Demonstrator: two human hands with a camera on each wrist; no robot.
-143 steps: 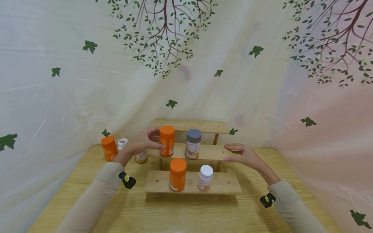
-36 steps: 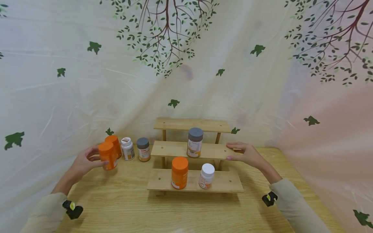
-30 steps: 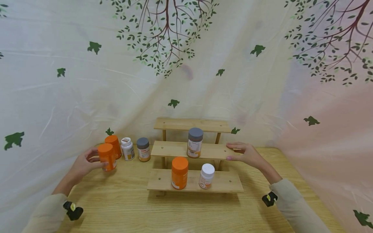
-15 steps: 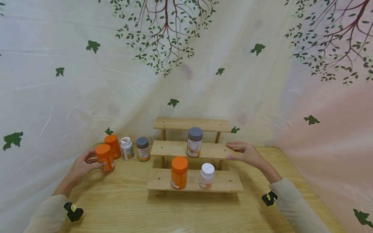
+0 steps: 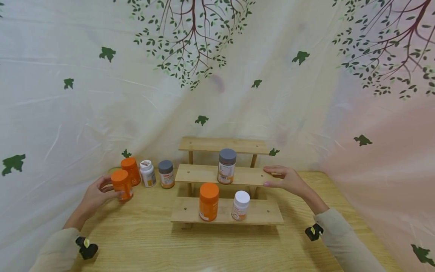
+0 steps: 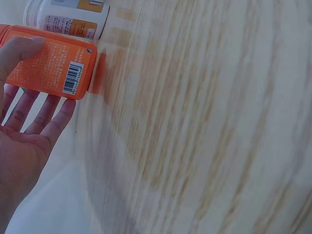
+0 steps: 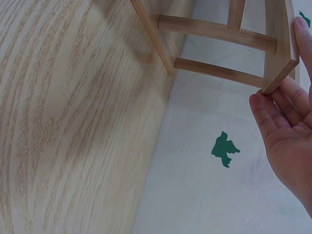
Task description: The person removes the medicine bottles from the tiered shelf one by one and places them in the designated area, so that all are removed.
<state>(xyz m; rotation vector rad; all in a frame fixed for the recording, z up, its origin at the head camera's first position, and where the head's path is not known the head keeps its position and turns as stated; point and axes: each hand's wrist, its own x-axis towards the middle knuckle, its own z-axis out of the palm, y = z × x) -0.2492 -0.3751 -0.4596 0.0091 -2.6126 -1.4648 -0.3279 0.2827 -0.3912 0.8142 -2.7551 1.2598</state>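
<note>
My left hand [image 5: 98, 195] holds an orange pill bottle [image 5: 121, 185] at the left of the table, upright with its lid on. In the left wrist view the thumb lies across the label of the orange bottle [image 6: 44, 68], with the fingers on its other side. My right hand [image 5: 283, 180] grips the right end of the middle step of a three-step wooden display stand [image 5: 197, 174]; in the right wrist view its thumb and fingers hold that board [image 7: 282, 53]. A grey-lidded bottle [image 5: 226, 168] stands on the middle step, an orange bottle [image 5: 209, 204] and a white bottle [image 5: 241, 206] on the lowest.
Behind the held bottle, another orange bottle [image 5: 131, 172], a white bottle [image 5: 147, 173] and a grey-lidded bottle [image 5: 166, 175] stand in a row on the wooden table [image 5: 153, 234]. A pale curtain [image 5: 142, 94] with printed leaves hangs behind and beside the table.
My left hand has carried the orange bottle from the middle step to the table at left, then shifted it slightly left. My right hand has kept its grip on the stand.
</note>
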